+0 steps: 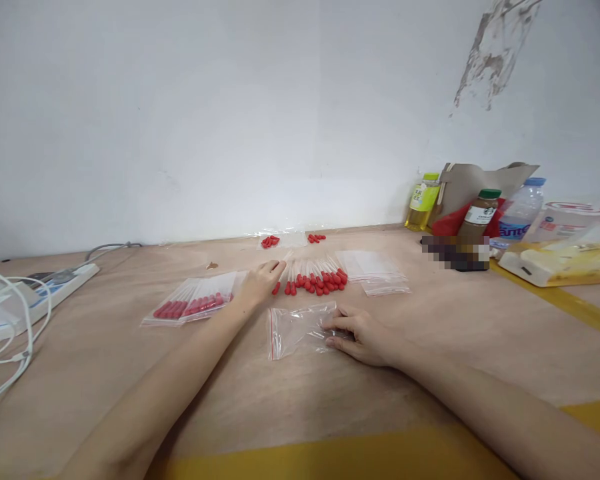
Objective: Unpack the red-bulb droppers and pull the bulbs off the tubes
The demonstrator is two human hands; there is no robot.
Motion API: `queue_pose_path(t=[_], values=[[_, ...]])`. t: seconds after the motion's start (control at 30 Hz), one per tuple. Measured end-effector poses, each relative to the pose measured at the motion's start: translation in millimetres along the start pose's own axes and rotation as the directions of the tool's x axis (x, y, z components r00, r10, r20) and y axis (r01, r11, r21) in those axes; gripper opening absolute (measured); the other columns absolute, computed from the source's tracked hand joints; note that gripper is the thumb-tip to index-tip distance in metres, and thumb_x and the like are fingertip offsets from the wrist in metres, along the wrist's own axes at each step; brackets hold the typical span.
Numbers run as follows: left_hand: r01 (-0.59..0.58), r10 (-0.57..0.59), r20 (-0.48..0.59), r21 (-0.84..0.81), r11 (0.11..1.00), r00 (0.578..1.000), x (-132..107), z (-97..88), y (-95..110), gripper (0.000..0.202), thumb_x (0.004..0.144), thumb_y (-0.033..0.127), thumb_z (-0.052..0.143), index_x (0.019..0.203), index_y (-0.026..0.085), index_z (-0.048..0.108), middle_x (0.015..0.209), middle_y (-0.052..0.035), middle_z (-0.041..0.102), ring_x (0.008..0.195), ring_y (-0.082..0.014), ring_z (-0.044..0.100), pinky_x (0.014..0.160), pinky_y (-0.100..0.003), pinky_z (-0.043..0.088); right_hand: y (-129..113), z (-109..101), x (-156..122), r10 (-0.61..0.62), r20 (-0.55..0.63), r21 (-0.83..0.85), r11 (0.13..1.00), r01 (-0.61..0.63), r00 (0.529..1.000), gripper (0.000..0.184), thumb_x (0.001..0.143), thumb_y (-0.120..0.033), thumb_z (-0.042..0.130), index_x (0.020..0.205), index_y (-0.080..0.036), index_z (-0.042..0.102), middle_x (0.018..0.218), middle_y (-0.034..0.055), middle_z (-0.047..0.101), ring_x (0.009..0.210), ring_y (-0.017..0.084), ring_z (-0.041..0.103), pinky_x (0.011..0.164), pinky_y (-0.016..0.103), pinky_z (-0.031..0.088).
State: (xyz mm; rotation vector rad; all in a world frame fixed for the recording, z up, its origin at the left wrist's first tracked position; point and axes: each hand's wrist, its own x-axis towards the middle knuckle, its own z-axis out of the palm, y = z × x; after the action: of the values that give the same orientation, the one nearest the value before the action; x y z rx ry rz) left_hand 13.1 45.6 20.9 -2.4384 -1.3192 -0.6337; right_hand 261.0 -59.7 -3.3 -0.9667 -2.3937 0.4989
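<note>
Several red-ended sticks (325, 280) could be dragged or lifted together by the left hand (266, 280), since their clear stems fan closely over one another and the red ends crowd at the near side. The clear bag (297, 333) looks thin and light, so a small pull from the right hand (363, 335) could slide or crumple it; its red-lined edge, at the left, seems to lie flat, which might make its layers cling. The left forearm passes just beside the filled bags (193, 305) and could nudge them out of line. As for position, the pile lies at the left hand's fingertips, beyond the right hand and the clear bag on the surface (430, 400). The left fingers are bent and close together, their grip hidden; the right fingers, slightly parted, touch the bag's right end, though whether they pinch it I cannot tell.
</note>
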Motion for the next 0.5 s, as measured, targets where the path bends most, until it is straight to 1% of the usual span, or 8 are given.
queue_pose_path(t=[0.1,0.17,0.23,0.3,0.37,0.43,0.5], values=[[-0.025,0.027,0.051,-0.048,0.999,0.998,0.5,4.3,5.8,0.029,0.076,0.006,0.046,0.099,0.021,0.058,0.101,-0.0062,0.061,0.093,-0.0196,0.058,0.081,-0.030,0.044,0.5,0.2,0.6,-0.010,-0.004,0.007,1.000,0.010,1.000,0.025,0.081,-0.030,0.051,0.101,-0.019,0.061,0.087,0.0049,0.054,0.074,0.013,0.051,0.070,0.026,0.043],[-0.021,0.027,0.069,-0.089,0.996,0.997,-0.2,5.2,8.9,0.028,0.077,0.009,0.046,0.099,0.021,0.059,0.101,-0.0064,0.061,0.091,-0.0197,0.058,0.080,-0.030,0.045,0.8,0.0,0.7,-0.024,-0.005,0.010,1.000,0.024,1.000,0.025,0.081,-0.030,0.051,0.101,-0.018,0.061,0.087,0.0050,0.054,0.075,0.013,0.051,0.070,0.026,0.043],[-0.013,0.021,0.073,-0.121,0.993,0.997,-0.5,4.7,10.6,0.029,0.077,0.014,0.047,0.104,0.020,0.058,0.103,-0.0075,0.060,0.091,-0.0206,0.058,0.081,-0.031,0.045,0.9,-0.2,0.6,-0.042,-0.009,0.017,0.999,0.042,0.999,0.024,0.081,-0.029,0.051,0.100,-0.018,0.061,0.088,0.0051,0.054,0.078,0.013,0.051,0.072,0.026,0.043],[0.044,-0.026,0.078,-0.231,0.972,0.997,-0.4,3.2,10.7,0.035,0.075,0.019,0.052,0.110,0.019,0.055,0.105,-0.0087,0.059,0.094,-0.0217,0.058,0.084,-0.032,0.045,1.3,-0.3,0.4,-0.053,-0.015,0.027,0.998,0.054,0.998,0.024,0.081,-0.028,0.051,0.101,-0.018,0.061,0.088,0.0051,0.054,0.078,0.014,0.051,0.073,0.027,0.043],[0.141,-0.107,0.105,-0.393,0.909,0.989,-0.2,1.2,9.8,0.044,0.072,0.025,0.057,0.115,0.016,0.053,0.103,-0.0097,0.060,0.092,-0.0215,0.059,0.082,-0.033,0.047,1.9,0.0,0.4,-0.057,-0.015,0.037,0.998,0.058,0.998,0.024,0.081,-0.028,0.051,0.102,-0.019,0.061,0.087,0.0049,0.054,0.077,0.013,0.051,0.072,0.027,0.043],[0.241,-0.184,0.158,-0.543,0.804,0.970,-0.4,-0.5,8.8,0.052,0.068,0.031,0.062,0.115,0.014,0.052,0.100,-0.0109,0.061,0.087,-0.0206,0.061,0.077,-0.032,0.049,2.6,0.5,0.4,-0.053,-0.019,0.036,0.998,0.053,0.998,0.025,0.081,-0.029,0.052,0.102,-0.019,0.061,0.087,0.0049,0.054,0.075,0.013,0.051,0.071,0.026,0.043],[0.314,-0.231,0.212,-0.647,0.695,0.949,-1.1,-1.0,7.4,0.057,0.062,0.034,0.067,0.112,0.012,0.054,0.100,-0.0118,0.061,0.087,-0.0204,0.061,0.075,-0.032,0.050,3.1,0.9,0.4,-0.042,-0.022,0.028,0.999,0.042,0.999,0.026,0.081,-0.029,0.051,0.103,-0.019,0.061,0.087,0.0050,0.053,0.074,0.012,0.051,0.071,0.026,0.043]])
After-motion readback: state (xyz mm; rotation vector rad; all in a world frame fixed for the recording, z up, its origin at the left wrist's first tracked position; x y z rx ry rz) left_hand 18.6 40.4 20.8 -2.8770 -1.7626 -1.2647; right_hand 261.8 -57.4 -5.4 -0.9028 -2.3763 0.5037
